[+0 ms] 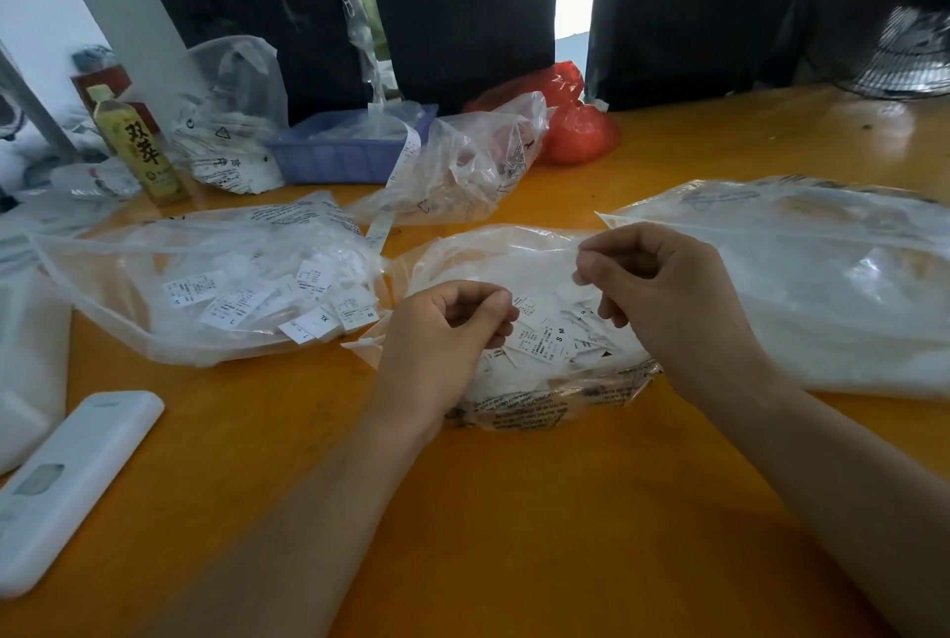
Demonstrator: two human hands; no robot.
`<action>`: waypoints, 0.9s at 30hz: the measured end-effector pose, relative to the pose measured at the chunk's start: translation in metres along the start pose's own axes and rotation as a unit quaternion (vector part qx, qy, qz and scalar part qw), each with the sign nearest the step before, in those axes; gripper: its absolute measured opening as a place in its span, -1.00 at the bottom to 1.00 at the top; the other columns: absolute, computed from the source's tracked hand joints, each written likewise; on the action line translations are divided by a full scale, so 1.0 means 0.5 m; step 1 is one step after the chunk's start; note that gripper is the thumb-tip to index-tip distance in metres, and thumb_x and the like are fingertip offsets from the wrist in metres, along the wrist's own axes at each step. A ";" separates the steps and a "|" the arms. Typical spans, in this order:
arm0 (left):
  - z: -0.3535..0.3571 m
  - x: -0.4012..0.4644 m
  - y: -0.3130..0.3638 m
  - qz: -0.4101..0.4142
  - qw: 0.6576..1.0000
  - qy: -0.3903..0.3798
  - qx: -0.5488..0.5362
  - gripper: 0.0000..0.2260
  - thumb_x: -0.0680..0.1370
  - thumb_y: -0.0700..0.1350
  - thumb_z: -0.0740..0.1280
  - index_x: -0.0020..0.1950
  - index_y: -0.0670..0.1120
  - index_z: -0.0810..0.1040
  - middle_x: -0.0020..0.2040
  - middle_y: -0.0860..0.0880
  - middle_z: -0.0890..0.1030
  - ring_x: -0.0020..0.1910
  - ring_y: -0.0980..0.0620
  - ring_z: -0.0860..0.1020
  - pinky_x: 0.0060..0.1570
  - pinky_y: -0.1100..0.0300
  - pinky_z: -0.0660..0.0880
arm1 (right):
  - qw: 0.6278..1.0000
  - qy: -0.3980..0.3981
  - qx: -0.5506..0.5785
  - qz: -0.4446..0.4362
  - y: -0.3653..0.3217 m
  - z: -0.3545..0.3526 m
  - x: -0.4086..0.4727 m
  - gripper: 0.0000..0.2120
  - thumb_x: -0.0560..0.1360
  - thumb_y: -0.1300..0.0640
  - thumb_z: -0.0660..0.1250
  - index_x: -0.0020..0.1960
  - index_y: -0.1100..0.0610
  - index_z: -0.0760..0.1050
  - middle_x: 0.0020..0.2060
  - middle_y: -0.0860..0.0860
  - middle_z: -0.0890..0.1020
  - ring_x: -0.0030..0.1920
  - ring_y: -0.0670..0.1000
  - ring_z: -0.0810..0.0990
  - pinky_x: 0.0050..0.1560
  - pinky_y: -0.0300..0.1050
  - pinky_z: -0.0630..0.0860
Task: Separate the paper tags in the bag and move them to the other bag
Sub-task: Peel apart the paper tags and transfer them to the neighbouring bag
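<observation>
Left hand (452, 323) curled, fingertips pinching the clear plastic at the near-left edge of the middle bag (540, 380). Right hand (663, 287) also curled, thumb and forefinger pinching the film at the bag's upper right edge. Whether either pinch also catches a tag can't be told. Both hands look to be spreading the bag mouth.

Paper tags (550, 339) lie loose inside the middle bag, between the two hands, S and M prints visible. Left bag (205, 287) sits just beside it, mouth facing left, holding more tags (308, 308) marked L and XL. Another large clear bag (822, 287) lies to the right, contents blurred white.

Step, judged: opening the source bag, no tag separated yet. Next move likely needs one hand to keep the mouth open while the other reaches in, pinches tags apart, and carries them to the other bag.

Further out on the orange table (514, 509): white remote (67, 478), tea bottle (139, 149), blue tray (344, 149), red bag (576, 123).
</observation>
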State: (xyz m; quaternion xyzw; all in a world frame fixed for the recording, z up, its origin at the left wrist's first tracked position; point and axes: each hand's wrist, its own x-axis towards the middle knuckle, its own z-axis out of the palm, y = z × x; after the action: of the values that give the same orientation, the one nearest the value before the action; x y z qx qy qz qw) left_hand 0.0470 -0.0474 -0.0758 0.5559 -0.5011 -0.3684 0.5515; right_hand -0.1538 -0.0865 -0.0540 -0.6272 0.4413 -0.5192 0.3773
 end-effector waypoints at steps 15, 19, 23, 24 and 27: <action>0.007 -0.010 0.009 -0.010 0.999 -0.022 -0.045 -0.90 0.53 -0.09 0.54 0.02 -0.05 0.75 -0.12 -0.05 0.78 -0.12 0.02 0.75 -0.09 0.28 0.64 | 0.994 -0.091 0.002 0.060 0.008 0.015 -0.008 -0.49 0.46 -0.26 0.46 0.30 -0.06 0.47 -0.14 -0.07 0.73 -0.30 -0.07 0.67 -0.23 -0.16 0.61; 0.008 -0.010 0.015 -0.033 0.993 -0.013 -0.110 -0.90 0.49 -0.09 0.55 -0.02 -0.05 0.77 -0.09 -0.10 0.78 -0.10 0.00 0.75 -0.07 0.24 0.65 | 0.980 -0.170 -0.041 0.095 0.004 0.024 -0.016 -0.69 0.47 -0.21 0.48 0.05 -0.01 0.64 -0.27 -0.11 0.71 -0.34 -0.12 0.63 -0.24 -0.13 0.57; 0.004 -0.007 0.016 -0.049 0.992 -0.010 -0.118 -0.92 0.59 -0.15 0.48 -0.08 -0.02 0.75 -0.07 -0.09 0.77 -0.08 0.03 0.73 -0.12 0.22 0.63 | 0.980 -0.168 -0.084 0.058 -0.002 0.026 -0.018 -0.82 0.57 -0.07 0.43 -0.12 0.02 0.66 -0.33 -0.12 0.71 -0.40 -0.16 0.59 -0.26 -0.13 0.56; 0.002 -0.006 0.017 -0.054 0.991 -0.011 -0.119 -0.92 0.60 -0.15 0.47 -0.08 -0.02 0.74 -0.07 -0.08 0.77 -0.09 0.04 0.72 -0.13 0.22 0.62 | 0.981 -0.168 -0.085 0.053 -0.005 0.026 -0.018 -0.81 0.58 -0.07 0.43 -0.12 0.02 0.65 -0.34 -0.12 0.71 -0.40 -0.16 0.58 -0.27 -0.13 0.56; -0.005 -0.003 0.021 -0.063 0.991 0.002 -0.119 -0.96 0.60 -0.15 0.47 -0.03 -0.05 0.72 -0.10 -0.05 0.77 -0.14 0.09 0.71 -0.17 0.25 0.61 | 0.984 -0.151 -0.089 0.042 -0.002 0.027 -0.015 -0.79 0.59 -0.06 0.41 -0.13 0.04 0.64 -0.34 -0.10 0.71 -0.41 -0.14 0.58 -0.29 -0.11 0.56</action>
State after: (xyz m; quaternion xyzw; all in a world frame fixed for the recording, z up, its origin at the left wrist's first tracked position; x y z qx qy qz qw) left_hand 0.0476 -0.0443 -0.0653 0.5175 -0.4162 -0.4586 0.5906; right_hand -0.1409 -0.0789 -0.0578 -0.7105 0.4493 -0.3611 0.4037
